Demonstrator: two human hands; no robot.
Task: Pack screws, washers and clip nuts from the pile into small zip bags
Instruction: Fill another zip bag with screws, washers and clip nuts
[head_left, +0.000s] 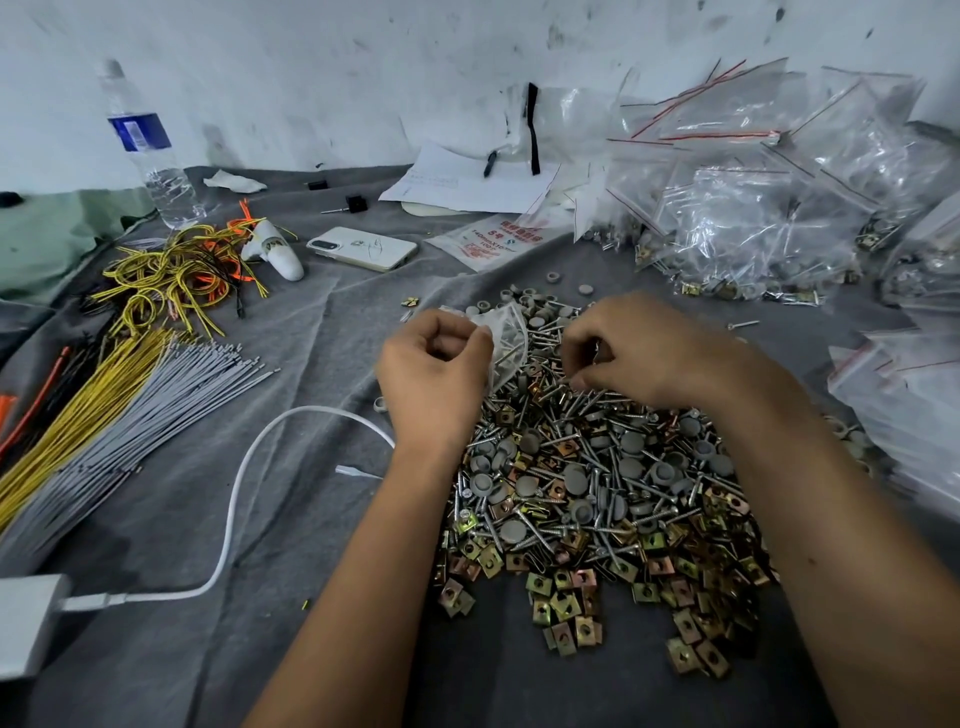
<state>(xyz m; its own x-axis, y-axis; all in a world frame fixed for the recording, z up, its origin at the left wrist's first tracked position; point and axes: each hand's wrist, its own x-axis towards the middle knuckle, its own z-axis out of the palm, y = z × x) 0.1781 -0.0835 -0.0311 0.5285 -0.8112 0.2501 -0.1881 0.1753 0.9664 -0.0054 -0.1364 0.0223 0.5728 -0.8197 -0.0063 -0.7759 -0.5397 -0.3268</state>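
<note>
A big pile (597, 493) of silver screws, grey round washers and brass-coloured clip nuts lies on the grey cloth in front of me. My left hand (434, 369) grips a small clear zip bag (506, 338) at the pile's far left edge, with a few screws showing inside it. My right hand (639, 353) rests on the far part of the pile, its fingers curled down and pinching small hardware; which piece is hidden under the fingers.
Filled zip bags (769, 218) are heaped at the back right and along the right edge. A phone (362, 248), a pack of empty bags (493, 240), papers, a water bottle (150, 150), cable ties (104, 405), wires and a white charger cable (244, 478) lie to the left.
</note>
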